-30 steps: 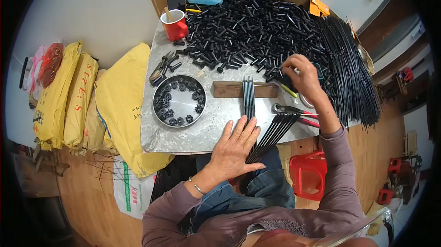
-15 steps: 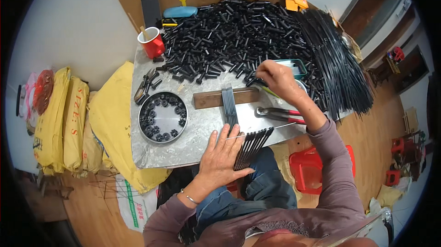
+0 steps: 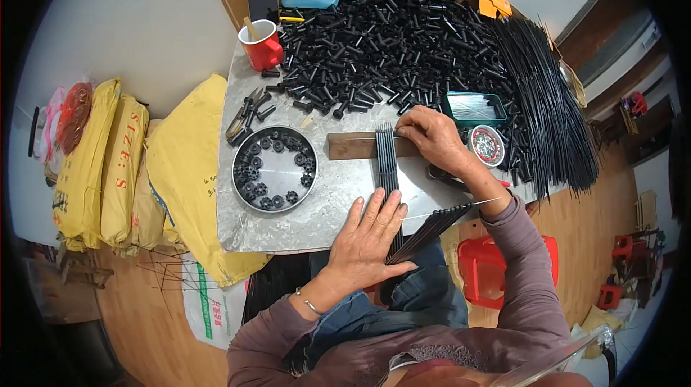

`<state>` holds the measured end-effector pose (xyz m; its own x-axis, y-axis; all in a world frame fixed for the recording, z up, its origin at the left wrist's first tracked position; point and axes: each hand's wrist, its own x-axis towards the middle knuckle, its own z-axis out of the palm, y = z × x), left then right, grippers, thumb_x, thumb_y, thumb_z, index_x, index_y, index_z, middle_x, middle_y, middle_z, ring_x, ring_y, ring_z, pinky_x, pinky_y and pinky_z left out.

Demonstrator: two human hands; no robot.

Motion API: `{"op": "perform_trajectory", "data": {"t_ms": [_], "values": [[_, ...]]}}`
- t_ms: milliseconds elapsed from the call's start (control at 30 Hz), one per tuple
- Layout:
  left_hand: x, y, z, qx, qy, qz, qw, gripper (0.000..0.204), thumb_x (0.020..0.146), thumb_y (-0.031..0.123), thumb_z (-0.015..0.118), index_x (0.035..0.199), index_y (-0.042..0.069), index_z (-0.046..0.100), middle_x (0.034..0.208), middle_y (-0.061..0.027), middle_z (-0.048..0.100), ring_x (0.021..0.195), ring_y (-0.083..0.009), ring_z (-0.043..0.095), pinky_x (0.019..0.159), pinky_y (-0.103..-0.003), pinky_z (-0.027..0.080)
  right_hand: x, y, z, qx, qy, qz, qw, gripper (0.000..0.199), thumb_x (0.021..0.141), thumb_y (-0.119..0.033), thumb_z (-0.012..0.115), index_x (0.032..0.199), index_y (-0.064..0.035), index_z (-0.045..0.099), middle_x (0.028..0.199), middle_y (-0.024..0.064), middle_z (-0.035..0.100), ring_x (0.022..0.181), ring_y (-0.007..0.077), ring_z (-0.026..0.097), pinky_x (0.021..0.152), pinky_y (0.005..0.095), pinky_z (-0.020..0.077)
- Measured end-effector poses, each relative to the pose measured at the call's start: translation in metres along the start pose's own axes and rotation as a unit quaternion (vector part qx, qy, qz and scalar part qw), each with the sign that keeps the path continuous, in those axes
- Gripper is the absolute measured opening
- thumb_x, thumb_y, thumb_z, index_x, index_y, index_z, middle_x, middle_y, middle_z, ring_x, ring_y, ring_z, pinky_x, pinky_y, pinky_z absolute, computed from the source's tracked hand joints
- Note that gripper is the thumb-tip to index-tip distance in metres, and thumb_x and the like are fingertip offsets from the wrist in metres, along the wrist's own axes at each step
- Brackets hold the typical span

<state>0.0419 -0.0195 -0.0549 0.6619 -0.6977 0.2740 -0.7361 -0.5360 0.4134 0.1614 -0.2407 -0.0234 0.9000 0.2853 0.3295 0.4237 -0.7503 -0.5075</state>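
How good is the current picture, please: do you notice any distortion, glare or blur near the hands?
Head view: dark, rounded corners, and the outer room looks bent; head view: a soft shine inside the metal bowl and small glints on the pile of black pieces; head view: the left hand and right hand have fairly clear outlines, without strong blur.

A pale wall point(image 3: 165, 20) stands left of the left grip point(image 3: 366, 232); wooden floor point(image 3: 137, 315) below, red stool point(image 3: 476, 272) rightward.
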Motion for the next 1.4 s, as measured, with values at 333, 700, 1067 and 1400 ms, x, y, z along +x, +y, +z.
{"op": "perform_trajectory", "data": {"t_ms": [333, 700, 1067, 1400], "values": [[-0.001, -0.001, 0.002, -0.004, 0.025, 0.012, 1.0, 0.089, 0.069, 0.065, 0.065, 0.131, 0.004, 0.05, 0.145, -0.02, 0.035, 0.136, -0.0361, 0.03, 0.112, -0.05, 0.02, 0.006, 0.002, 0.001, -0.039, 0.011, -0.023, 0.999, 0.009, 0.082, -0.015, 0.063, 0.085, -0.006, 0.065, 0.079, 0.008, 0.061, 0.076, 0.0269, 0.062, 0.065, 0.0354, 0.0491], [0.0, -0.001, 0.001, -0.003, 0.029, 0.012, 1.0, 0.087, 0.069, 0.065, 0.066, 0.127, 0.003, 0.053, 0.146, -0.0169, 0.035, 0.137, -0.0356, 0.029, 0.111, -0.05, 0.023, 0.005, 0.005, -0.002, 0.029, -0.007, -0.022, 0.999, 0.004, 0.081, -0.008, 0.064, 0.083, -0.0048, 0.065, 0.08, 0.0082, 0.06, 0.076, 0.0267, 0.062, 0.064, 0.0354, 0.0489], [0.0, -0.001, -0.001, -0.015, 0.005, 0.005, 1.0, 0.094, 0.069, 0.064, 0.065, 0.138, 0.004, 0.042, 0.149, -0.0158, 0.031, 0.139, -0.0328, 0.025, 0.113, -0.049, 0.018, 0.019, 0.019, -0.005, -0.005, -0.018, -0.121, 0.992, 0.004, 0.076, -0.007, 0.068, 0.08, -0.0078, 0.066, 0.078, 0.0042, 0.059, 0.08, 0.0239, 0.057, 0.074, 0.0352, 0.042], [0.0, 0.001, -0.002, -0.019, 0.009, 0.003, 1.0, 0.095, 0.068, 0.063, 0.067, 0.138, 0.004, 0.042, 0.148, -0.0168, 0.031, 0.139, -0.0329, 0.026, 0.112, -0.051, 0.019, 0.028, 0.021, -0.01, 0.001, -0.067, -0.133, 0.989, 0.006, 0.075, -0.006, 0.07, 0.079, -0.0073, 0.065, 0.077, 0.0018, 0.062, 0.079, 0.0199, 0.059, 0.078, 0.033, 0.0411]]}}
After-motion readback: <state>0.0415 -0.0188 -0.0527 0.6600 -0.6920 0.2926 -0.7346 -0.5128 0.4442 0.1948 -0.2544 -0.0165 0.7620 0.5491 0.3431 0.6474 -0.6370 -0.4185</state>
